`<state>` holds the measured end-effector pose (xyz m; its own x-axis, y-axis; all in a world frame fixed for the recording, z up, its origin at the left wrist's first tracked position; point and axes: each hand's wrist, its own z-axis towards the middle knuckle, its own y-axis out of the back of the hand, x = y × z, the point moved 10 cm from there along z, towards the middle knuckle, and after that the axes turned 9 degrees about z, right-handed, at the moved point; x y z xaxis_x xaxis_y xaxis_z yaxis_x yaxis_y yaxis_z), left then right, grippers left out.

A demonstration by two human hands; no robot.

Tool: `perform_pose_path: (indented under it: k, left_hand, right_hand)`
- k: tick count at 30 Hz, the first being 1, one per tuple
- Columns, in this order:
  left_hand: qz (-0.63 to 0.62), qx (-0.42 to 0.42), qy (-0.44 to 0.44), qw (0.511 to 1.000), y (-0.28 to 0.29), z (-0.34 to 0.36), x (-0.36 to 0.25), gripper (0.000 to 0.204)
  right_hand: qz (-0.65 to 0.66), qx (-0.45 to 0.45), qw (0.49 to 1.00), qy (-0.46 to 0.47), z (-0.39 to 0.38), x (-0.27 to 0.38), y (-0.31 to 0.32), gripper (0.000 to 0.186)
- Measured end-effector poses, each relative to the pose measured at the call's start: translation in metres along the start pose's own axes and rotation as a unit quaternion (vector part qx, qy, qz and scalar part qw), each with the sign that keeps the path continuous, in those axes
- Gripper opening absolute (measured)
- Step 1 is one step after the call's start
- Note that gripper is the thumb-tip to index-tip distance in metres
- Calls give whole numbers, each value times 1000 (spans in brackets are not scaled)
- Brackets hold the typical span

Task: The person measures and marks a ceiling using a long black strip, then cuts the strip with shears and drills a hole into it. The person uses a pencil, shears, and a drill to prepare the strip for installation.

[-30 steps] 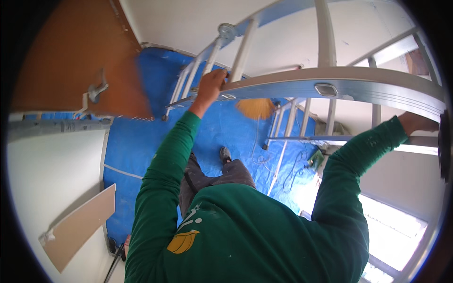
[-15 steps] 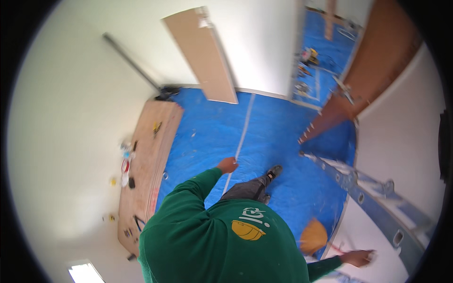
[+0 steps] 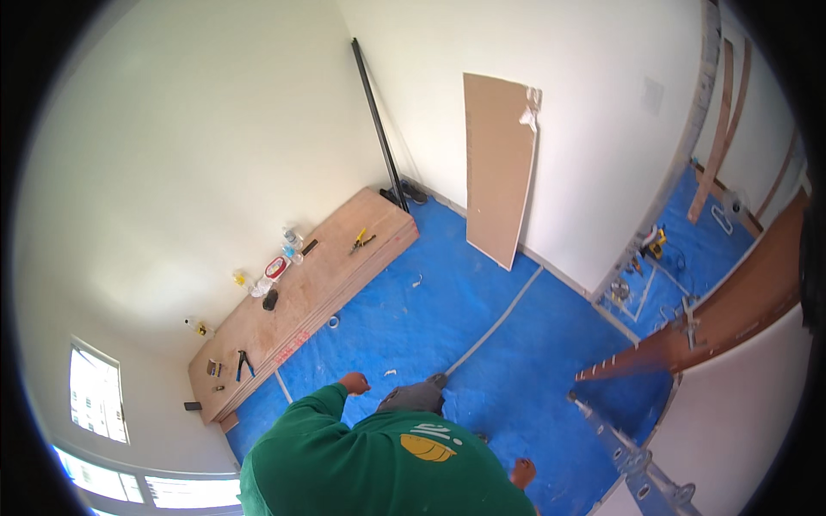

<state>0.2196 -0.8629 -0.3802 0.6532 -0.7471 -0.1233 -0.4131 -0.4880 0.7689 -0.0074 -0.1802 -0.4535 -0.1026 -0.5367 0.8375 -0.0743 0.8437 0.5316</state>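
Observation:
My left hand (image 3: 354,383) hangs before my green sleeve, fingers curled, over blue floor sheeting (image 3: 456,284); I cannot make out whether it holds anything. My right hand (image 3: 522,473) is low beside my body, also curled, its contents hidden. To its right stands an aluminium ladder (image 3: 645,482). Beyond my left hand lies a stack of plywood sheets (image 3: 318,284) bearing yellow-and-black pliers (image 3: 361,240), a blue-handled tool (image 3: 244,363), bottles (image 3: 292,243) and a red-and-white container (image 3: 275,267). A tape roll (image 3: 333,321) rests on the sheeting.
A tan board (image 3: 499,163) and black lengths (image 3: 374,112) lean on the walls. At right, a brown door (image 3: 740,310) stands open beside a doorway, with a yellow power tool (image 3: 654,240) and timber strips (image 3: 714,138) beyond. Windows (image 3: 96,391) are at lower left.
My view has swung from the ladder toward the plywood and wall. Both hands have left the ladder rails and now hang lower by my body.

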Motion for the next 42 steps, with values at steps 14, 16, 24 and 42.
perform_pose_path:
  k: [14, 16, 24, 42]
  left_hand:
    - [-295, -108, -23, 949, 135, 201, 44, 41]
    - [-334, -131, 21, 933, 136, 226, 78, 42]
    - [-346, -161, 8, 924, 221, 302, 123, 44]
    - [-409, -273, 189, 850, 429, 482, 254, 40]
  right_hand:
    - [-100, 19, 981, -163, 162, 156, -52, 18]
    - [-88, 58, 978, -180, 164, 176, -85, 18]
    - [-38, 162, 985, 54, 244, 259, -246, 22]
    - [39, -38, 910, 412, 731, 1048, -487, 32]
